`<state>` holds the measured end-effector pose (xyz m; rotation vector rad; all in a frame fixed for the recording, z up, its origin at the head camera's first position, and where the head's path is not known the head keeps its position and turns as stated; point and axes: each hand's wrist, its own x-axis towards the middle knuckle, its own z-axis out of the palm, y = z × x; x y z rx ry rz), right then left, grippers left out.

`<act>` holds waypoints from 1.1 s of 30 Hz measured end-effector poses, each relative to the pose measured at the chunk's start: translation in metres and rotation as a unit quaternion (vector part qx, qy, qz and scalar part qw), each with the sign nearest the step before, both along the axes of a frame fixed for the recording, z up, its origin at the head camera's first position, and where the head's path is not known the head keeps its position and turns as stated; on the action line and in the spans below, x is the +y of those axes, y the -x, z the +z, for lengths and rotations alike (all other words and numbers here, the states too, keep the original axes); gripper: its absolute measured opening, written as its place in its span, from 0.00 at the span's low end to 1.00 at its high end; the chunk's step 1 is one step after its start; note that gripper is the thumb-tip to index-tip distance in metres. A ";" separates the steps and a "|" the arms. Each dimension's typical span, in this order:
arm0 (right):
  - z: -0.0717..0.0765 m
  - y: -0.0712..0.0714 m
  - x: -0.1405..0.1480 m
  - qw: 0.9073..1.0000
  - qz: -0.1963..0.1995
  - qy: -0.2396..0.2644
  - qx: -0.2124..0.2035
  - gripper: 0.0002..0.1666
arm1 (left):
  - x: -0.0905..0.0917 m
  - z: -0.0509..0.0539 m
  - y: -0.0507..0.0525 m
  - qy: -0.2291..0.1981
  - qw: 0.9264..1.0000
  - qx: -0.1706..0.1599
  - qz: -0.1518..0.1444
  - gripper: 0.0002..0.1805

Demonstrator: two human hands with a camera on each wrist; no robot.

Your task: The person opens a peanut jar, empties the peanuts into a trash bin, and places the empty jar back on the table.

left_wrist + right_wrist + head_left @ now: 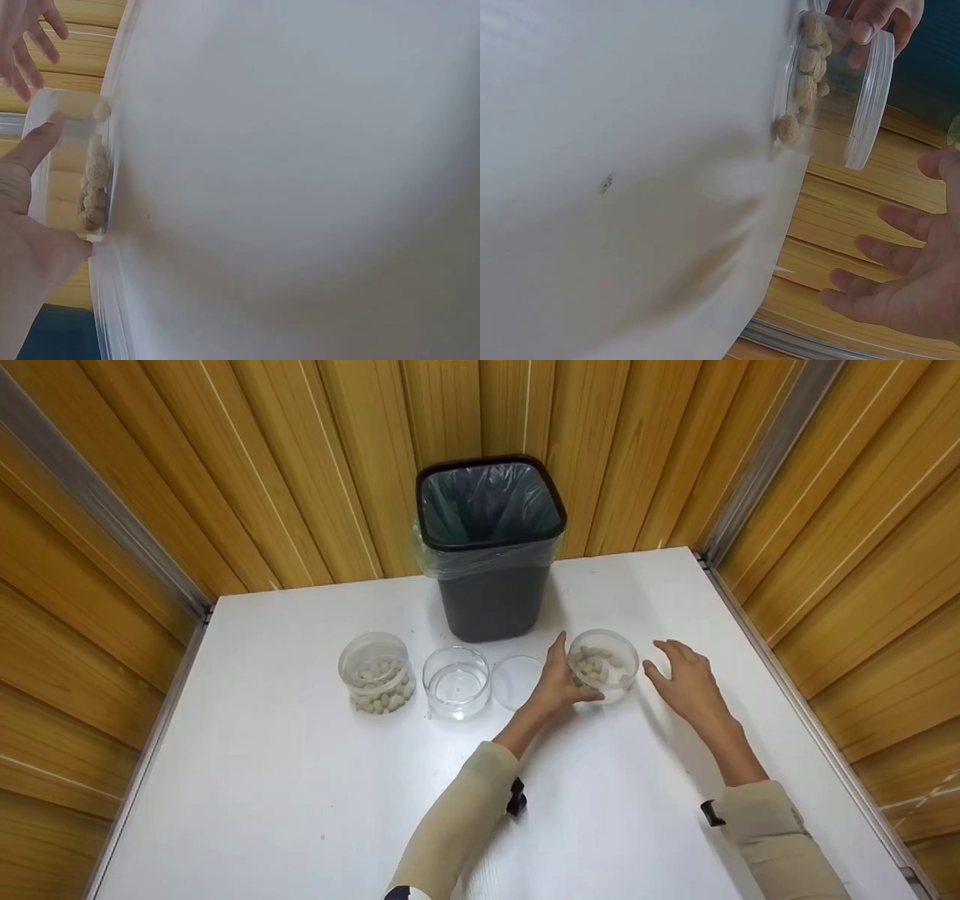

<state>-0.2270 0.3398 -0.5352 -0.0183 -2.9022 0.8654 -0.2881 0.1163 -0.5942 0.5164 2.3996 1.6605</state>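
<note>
A clear round jar (603,666) with a layer of pale, nut-like pieces stands at the right of the white table. The left hand (553,682) holds this jar from its left side, thumb and fingers around the wall; the left wrist view shows the jar (67,161) partly behind the thumb. Spread and touching nothing, the right hand (691,684) is just to the right of the jar. In the right wrist view the right hand (915,262) has its fingers apart, with a gap to the jar (836,90), whose rim looks capped.
At the left stands a fuller jar of similar pieces (377,675). Beside it are an empty clear jar (457,682) and a flat clear lid (517,681). A dark bin with a liner (493,592) stands behind them, near the wooden wall.
</note>
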 end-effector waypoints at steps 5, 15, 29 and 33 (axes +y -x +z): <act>0.000 0.001 -0.002 1.000 0.003 -0.002 0.005 0.35 | 0.007 -0.002 -0.004 -0.008 1.000 -0.018 0.010 0.73; 0.004 0.004 -0.008 1.000 0.011 0.002 0.005 0.36 | 0.023 -0.015 -0.007 -0.001 0.998 0.008 0.056 0.74; 0.003 0.006 -0.015 1.000 0.016 0.004 -0.009 0.38 | 0.030 -0.019 -0.008 0.004 0.997 0.019 0.073 0.72; 0.003 0.006 -0.016 1.000 0.016 0.005 -0.003 0.38 | 0.030 -0.020 -0.009 0.003 0.996 0.028 0.080 0.72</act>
